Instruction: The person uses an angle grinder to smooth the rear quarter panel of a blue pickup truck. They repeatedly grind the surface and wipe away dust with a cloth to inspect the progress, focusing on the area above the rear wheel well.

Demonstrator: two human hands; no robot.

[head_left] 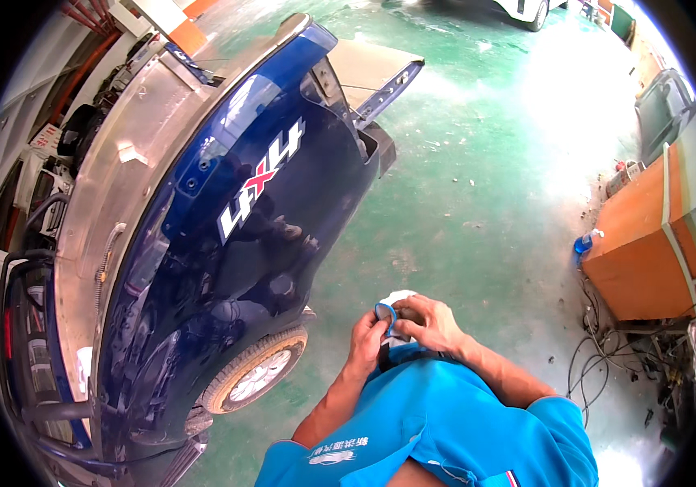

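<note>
Close in front of my body, my left hand (pixel 365 338) and my right hand (pixel 431 322) meet with fingers bent. A small curled piece with a blue edge and a greyish face (pixel 383 312) is pinched in the left hand's fingers; its kind is not clear. The right fingers are curled beside it, and what they grip is partly hidden. Something white (pixel 401 295) shows just beyond the fingertips, too covered to name. To the left stands a dark blue pickup truck bed (pixel 283 219), apart from both hands, with its tailgate (pixel 368 69) lowered.
The truck's rear wheel (pixel 260 375) is near my left arm. On the right stand an orange cabinet (pixel 632 252), a blue pump bottle (pixel 585 241) and loose black cables (pixel 596 357) on the green floor (pixel 462 219). A white vehicle (pixel 518 10) is at the far end.
</note>
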